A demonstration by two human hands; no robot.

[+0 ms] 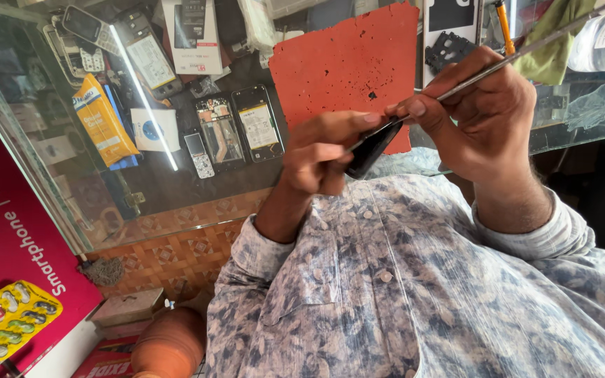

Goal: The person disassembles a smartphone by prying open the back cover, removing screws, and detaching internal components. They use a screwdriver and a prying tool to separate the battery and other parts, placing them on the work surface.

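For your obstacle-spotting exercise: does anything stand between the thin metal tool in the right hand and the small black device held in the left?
Nothing visible does. The thin metal tool in the right hand already reaches the small black device gripped by the left hand.

Your red mat [344, 63], black phone [371, 149], silver tool [519, 52], blue-grey mottled shirt [414, 287], yellow packet [103, 119], orange patterned floor tiles [176, 252].

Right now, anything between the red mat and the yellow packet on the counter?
Yes, in the head view: between the red mat and the yellow packet lie two opened phones, backs off, plus a small silver phone and a white box.
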